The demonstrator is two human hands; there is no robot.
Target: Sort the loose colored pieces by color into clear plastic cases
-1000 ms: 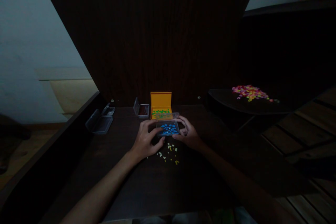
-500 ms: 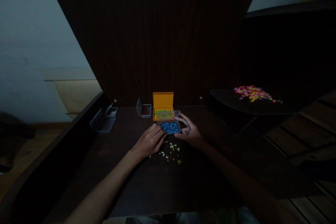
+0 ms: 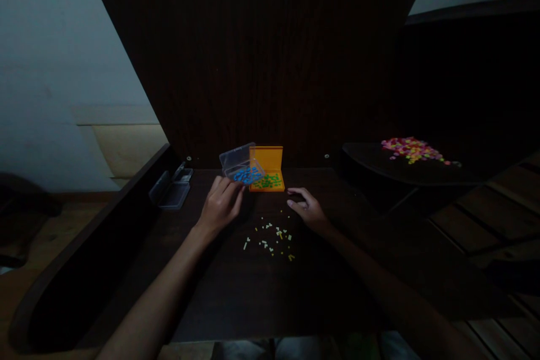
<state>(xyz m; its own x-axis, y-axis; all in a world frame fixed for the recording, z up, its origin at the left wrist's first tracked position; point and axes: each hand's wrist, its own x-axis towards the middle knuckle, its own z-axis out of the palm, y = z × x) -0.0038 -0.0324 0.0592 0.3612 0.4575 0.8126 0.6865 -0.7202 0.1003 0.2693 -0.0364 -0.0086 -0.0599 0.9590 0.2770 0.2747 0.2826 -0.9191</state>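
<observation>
My left hand (image 3: 221,201) grips the near edge of a clear plastic box (image 3: 237,156) with its lid raised. Blue pieces (image 3: 248,175) lie inside the box, which is tilted and overlaps the left part of a yellow-orange box (image 3: 266,154). That orange box stands open and has small green pieces (image 3: 270,181) in it. To its right, my right hand (image 3: 307,211) hovers over the table with fingers apart and holds nothing. Small pale and yellow pieces (image 3: 278,233) are scattered on the dark table between my forearms.
At the left, an open clear box (image 3: 175,195) sits by the table's raised side, with a smaller clear box (image 3: 184,174) behind it. A heap of pink, red and yellow pieces (image 3: 411,149) lies on a dark shelf at the right. A dark panel (image 3: 270,56) rises behind the table.
My left hand has carried the clear box of blue pieces left and away from me, covering where a small box stood. My right hand has let go of it.
</observation>
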